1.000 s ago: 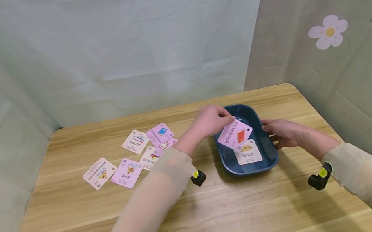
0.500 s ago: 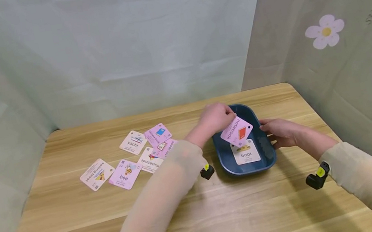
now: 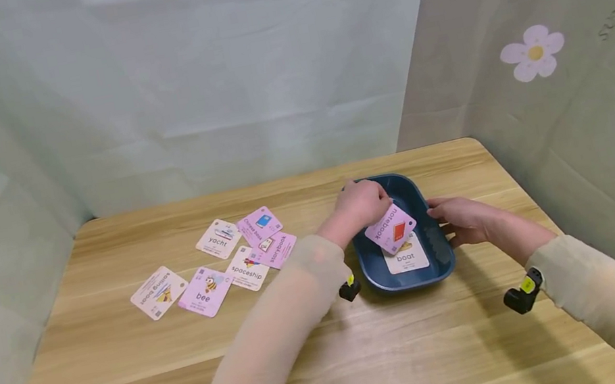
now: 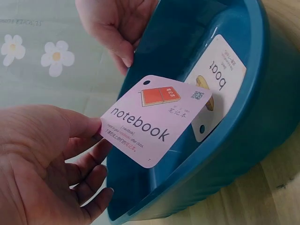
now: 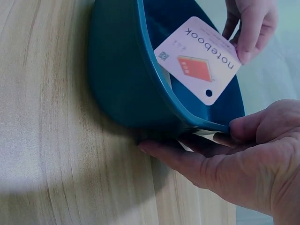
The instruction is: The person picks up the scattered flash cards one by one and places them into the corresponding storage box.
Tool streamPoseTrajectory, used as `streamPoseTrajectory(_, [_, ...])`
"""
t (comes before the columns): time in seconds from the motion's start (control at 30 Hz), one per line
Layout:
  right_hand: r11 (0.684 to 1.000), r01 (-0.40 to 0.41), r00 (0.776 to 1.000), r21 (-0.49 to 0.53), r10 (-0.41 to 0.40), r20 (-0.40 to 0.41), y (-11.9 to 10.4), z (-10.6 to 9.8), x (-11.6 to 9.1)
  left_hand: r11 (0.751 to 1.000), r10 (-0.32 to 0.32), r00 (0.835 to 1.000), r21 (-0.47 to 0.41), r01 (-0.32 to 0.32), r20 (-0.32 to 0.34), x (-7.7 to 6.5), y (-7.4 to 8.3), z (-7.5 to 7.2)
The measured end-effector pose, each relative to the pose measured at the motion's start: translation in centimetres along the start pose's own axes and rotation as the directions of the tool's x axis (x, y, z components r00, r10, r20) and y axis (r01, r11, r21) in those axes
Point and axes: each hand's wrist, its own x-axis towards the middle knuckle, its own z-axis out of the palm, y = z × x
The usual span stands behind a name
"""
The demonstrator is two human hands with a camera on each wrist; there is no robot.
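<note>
My left hand (image 3: 362, 204) pinches one corner of a pink "notebook" card (image 4: 140, 133) between thumb and fingertips. The card is tilted inside a dark blue plastic basin (image 3: 440, 251), over part of a white "boat" card (image 3: 408, 263) lying at its bottom. On the basin's right side, my right hand (image 3: 463, 219) grips the wall. In the right wrist view its thumb sits at the rim and its fingers (image 5: 176, 157) reach along the outside.
Left of the basin, cards lie face up on the wooden table (image 3: 127, 361): sailing boat (image 3: 159, 292), bee (image 3: 205, 292), yacht (image 3: 218, 238), Chinese book (image 3: 260, 226), storybook (image 3: 274, 250) and spaceship (image 3: 246, 268). A pale curtain (image 3: 238, 80) stands behind the table.
The left hand has lowered the notebook card deeper into the basin, over the boat card. The right hand stays at the basin's side. The storybook card shows more fully now.
</note>
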Motion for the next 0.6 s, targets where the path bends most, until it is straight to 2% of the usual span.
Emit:
streamPoseTrajectory(0.23, [1.000, -0.004, 1.000, -0.008, 0.004, -0.006, 0.1, 0.0, 0.2, 1.000, -0.004, 1.000, 0.010, 0.004, 0.001, 0.6, -0.3, 0.9])
streamPoseTrajectory(0.43, [1.000, 0.001, 1.000, -0.011, -0.001, 0.004, 0.1, 0.0, 0.2, 0.990, 0.020, 1.000, 0.137, -0.017, -0.023, 1.1, -0.6, 1.3])
streamPoseTrajectory(0.6, [1.000, 0.004, 1.000, -0.005, -0.004, 0.014, 0.0, 0.1, 0.1, 0.985, 0.029, 0.999, 0.173, -0.024, -0.027, 1.2, -0.6, 1.4])
